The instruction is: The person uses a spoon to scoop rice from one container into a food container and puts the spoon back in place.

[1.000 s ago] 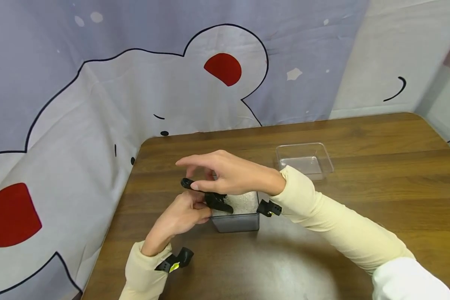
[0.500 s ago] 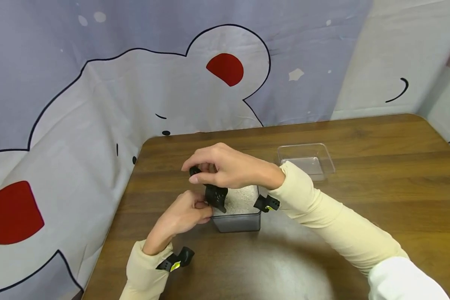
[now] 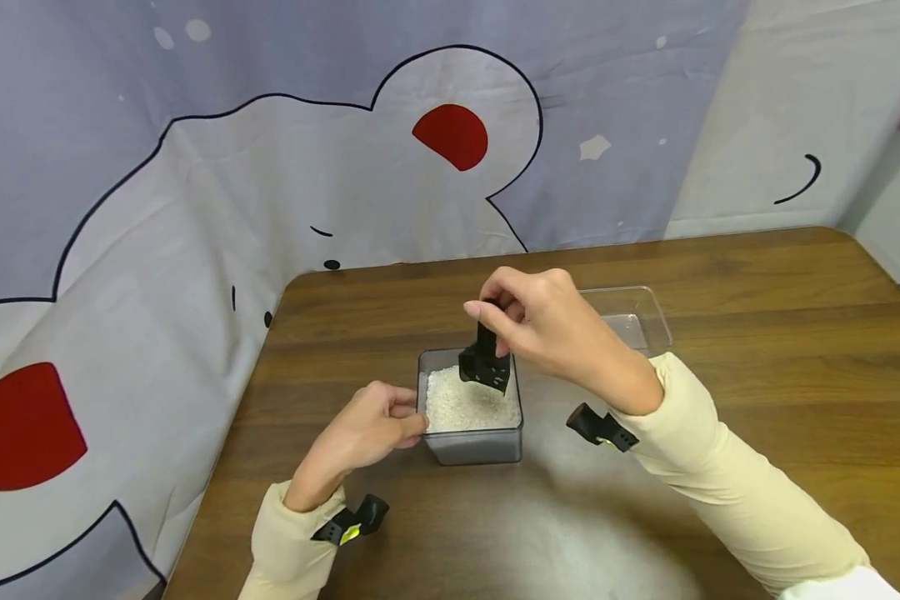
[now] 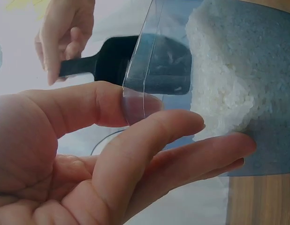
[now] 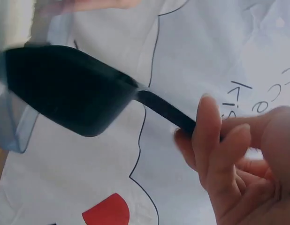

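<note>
A patterned cloth with 2 bright red patches hangs behind the brown wooden table.

Our left forearm, sleeved to the wrist, rises from the bottom of the head view, and our left hand reaches inward in a pinch, thumb opposed to the fingers, some of them fairly straight. Our right forearm slants in from the lower right, stretched farther forward, with our right hand raised beyond the left, fingers curled in a grip and thumb pointing leftward.
</note>
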`<action>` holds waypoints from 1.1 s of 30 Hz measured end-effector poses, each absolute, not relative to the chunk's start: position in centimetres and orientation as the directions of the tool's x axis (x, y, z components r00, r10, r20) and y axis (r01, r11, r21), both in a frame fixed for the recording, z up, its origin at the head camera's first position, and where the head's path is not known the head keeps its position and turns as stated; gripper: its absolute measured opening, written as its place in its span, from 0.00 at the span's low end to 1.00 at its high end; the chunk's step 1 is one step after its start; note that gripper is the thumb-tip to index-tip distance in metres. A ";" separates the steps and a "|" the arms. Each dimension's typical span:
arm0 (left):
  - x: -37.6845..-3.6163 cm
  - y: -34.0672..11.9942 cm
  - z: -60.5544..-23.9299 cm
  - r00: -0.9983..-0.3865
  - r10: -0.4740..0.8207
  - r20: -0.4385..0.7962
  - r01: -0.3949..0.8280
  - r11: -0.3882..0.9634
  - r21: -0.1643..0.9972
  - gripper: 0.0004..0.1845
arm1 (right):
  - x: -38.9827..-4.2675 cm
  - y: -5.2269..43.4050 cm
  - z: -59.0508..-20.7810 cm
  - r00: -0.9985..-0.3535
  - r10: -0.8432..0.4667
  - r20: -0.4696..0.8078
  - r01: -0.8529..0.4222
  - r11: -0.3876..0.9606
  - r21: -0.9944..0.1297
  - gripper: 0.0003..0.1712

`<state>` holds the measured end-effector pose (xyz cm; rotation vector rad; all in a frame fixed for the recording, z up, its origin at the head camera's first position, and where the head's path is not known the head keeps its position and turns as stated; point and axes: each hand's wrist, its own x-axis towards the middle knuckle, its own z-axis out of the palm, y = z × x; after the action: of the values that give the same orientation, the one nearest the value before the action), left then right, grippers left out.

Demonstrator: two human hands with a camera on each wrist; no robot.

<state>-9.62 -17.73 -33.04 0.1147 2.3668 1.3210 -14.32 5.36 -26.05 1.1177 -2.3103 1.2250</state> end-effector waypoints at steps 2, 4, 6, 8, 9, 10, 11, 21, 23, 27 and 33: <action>-9.6 -17.7 -33.1 -0.907 0.264 -0.327 -0.141 0.542 0.829 0.23 | -13.9 5.7 -26.4 -0.693 -0.457 0.557 -0.719 0.390 -0.575 0.07; -9.6 -17.7 -33.1 -0.907 0.266 -0.326 -0.140 0.540 0.830 0.23 | -13.5 5.9 -26.7 -0.714 -0.424 0.557 -0.700 0.448 -0.556 0.07; -9.6 -17.7 -33.1 -0.905 0.274 -0.325 -0.132 0.545 0.828 0.21 | -13.2 5.9 -27.1 -0.729 -0.397 0.558 -0.682 0.497 -0.537 0.08; -9.5 -17.7 -33.0 -0.905 0.280 -0.320 -0.122 0.548 0.827 0.21 | -12.9 6.0 -27.3 -0.744 -0.367 0.558 -0.659 0.538 -0.525 0.09; -9.5 -17.7 -33.0 -0.904 0.283 -0.320 -0.121 0.549 0.827 0.20 | -12.8 6.0 -27.4 -0.752 -0.353 0.557 -0.647 0.553 -0.525 0.09; -9.5 -17.8 -33.0 -0.903 0.285 -0.321 -0.120 0.551 0.826 0.20 | -12.7 6.1 -27.6 -0.761 -0.339 0.554 -0.635 0.566 -0.526 0.10; -9.6 -17.8 -32.9 -0.902 0.285 -0.325 -0.122 0.554 0.824 0.19 | -12.6 6.1 -27.7 -0.773 -0.325 0.545 -0.619 0.577 -0.533 0.10; -9.6 -17.7 -33.1 -0.905 0.260 -0.338 -0.148 0.552 0.821 0.22 | -11.9 6.8 -29.0 -0.924 -0.242 0.296 -0.382 0.611 -0.694 0.15; -9.6 -17.8 -33.1 -0.903 0.258 -0.342 -0.157 0.543 0.825 0.22 | -11.9 6.9 -29.3 -0.936 -0.233 0.264 -0.352 0.603 -0.716 0.15; -9.6 -17.9 -33.1 -0.903 0.259 -0.343 -0.155 0.548 0.822 0.22 | -12.0 7.2 -30.2 -0.951 -0.221 0.217 -0.306 0.568 -0.764 0.15; -9.6 -17.9 -33.1 -0.905 0.255 -0.341 -0.146 0.568 0.810 0.19 | -12.3 8.1 -31.8 -0.967 -0.203 0.152 -0.233 0.470 -0.851 0.18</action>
<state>-9.62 -17.85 -33.14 0.0880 2.3806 1.2847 -12.34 8.10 -31.82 0.3959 -2.6677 1.5522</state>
